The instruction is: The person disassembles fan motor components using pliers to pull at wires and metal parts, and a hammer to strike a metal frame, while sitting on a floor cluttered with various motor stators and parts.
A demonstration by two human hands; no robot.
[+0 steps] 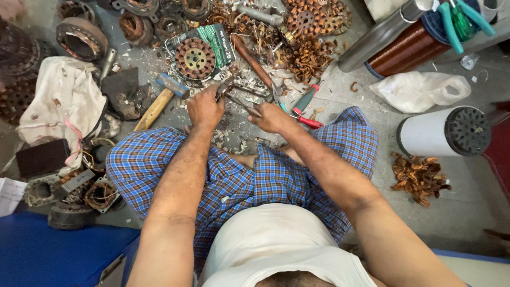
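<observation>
I sit on the floor with both arms stretched out over my checked blue shorts. My left hand (205,109) is closed around a small metal part (225,87). My right hand (272,118) grips a thin metal tool (243,102) whose tip points at that part. Just beyond the hands lies a round motor stator (195,57) with copper windings, resting on a green and white packet. A hammer (162,98) with a wooden handle lies left of my left hand. Red-handled cutters (305,110) lie right of my right hand.
Scrap copper wire (305,56) is heaped at the top centre, with more (418,175) at the right. Old stators and rings (81,38) and a white cloth (64,98) crowd the left. A white cylinder (443,132), a plastic bag (419,90) and a copper wire spool (406,50) lie right.
</observation>
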